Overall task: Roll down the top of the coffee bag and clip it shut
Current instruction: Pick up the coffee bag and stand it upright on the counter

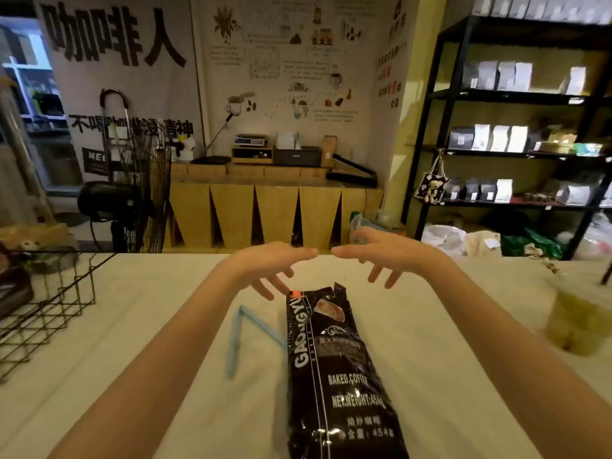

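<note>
coffee bag (334, 369): glossy black crinkled foil, lying flat on cream cloth table (447, 342) | clip (235, 339): thin blue V-shaped plastic, just left of bag | left hand (268, 265), right hand (384, 256): fingers spread, empty, above bag's ragged top

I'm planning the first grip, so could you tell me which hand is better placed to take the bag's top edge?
Probably the left hand: its fingertips sit almost at the coffee bag's top corner, while the right hand hovers open, farther beyond it.

We're seeing black coffee bag (334, 369) lying flat, top open, unrolled; blue clip (239, 339) lying open beside it.
</note>
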